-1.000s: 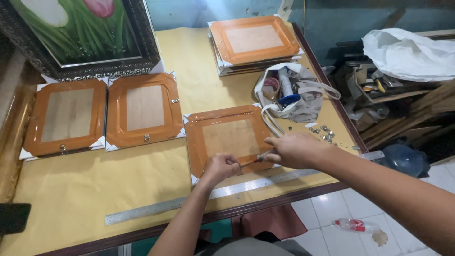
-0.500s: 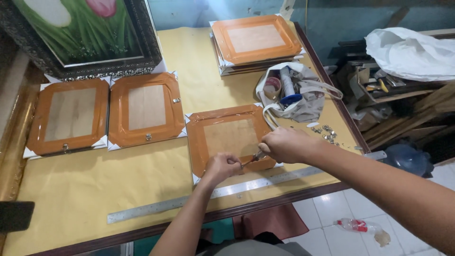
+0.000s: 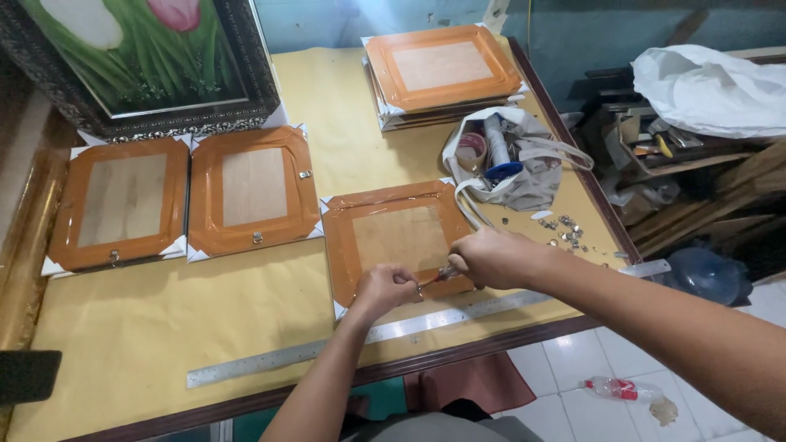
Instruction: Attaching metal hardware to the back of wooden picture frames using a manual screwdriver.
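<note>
Resting on the orange frame (image 3: pixel 399 236), the left hand (image 3: pixel 385 289) is curled shut, a small tool (image 3: pixel 442 274) is gripped by the right hand (image 3: pixel 491 258), and tape rolls are held in the grey bag (image 3: pixel 524 176)

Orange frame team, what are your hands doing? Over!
Left hand pinching small fitting on orange frame. Right hand gripping tool. Steel ruler just below.

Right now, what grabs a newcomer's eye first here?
The two hands meet at the near edge of an orange picture frame lying back-up on the yellow-covered table: the left hand pinches its rim, and the right hand holds a small tool there. Two matching frames lie to the left below a big ornate tulip painting, and a long steel ruler runs along the table's front.
</note>
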